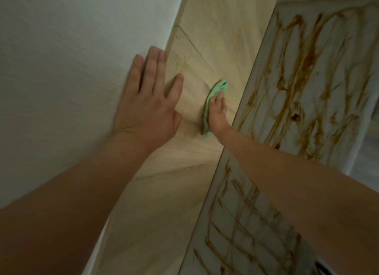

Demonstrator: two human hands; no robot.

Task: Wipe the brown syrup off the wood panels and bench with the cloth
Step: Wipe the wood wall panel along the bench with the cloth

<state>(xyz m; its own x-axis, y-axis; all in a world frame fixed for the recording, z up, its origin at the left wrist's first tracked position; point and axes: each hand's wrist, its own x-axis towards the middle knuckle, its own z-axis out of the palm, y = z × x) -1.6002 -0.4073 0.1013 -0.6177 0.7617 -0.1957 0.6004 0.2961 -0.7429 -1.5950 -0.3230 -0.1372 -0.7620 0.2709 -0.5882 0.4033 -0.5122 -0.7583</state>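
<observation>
Both forearms fill the bottom of the view, reaching away from the camera. At the end of one, the left hand [147, 102] lies flat against the white wall [71, 59] with its fingers [152, 69] straight and slightly spread, holding nothing; it looks like a brace that steadies the person while they lean in. The right hand [217, 114] presses the green cloth [215, 89] against the pale wood panel [205, 39], fingers [219, 95] laid close together along the bunched fabric rather than wrapped round it, which puts weight onto the wood for rubbing. Whether the thumb hooks the cloth cannot be told. A faint yellowish smear [182, 63] shows on the panel near the left hand, so this panel seems nearly clean. Beside it, the surface [284, 98] carries thick loops and a grid of brown syrup [307, 57], untouched; most of the job appears to remain there.
</observation>
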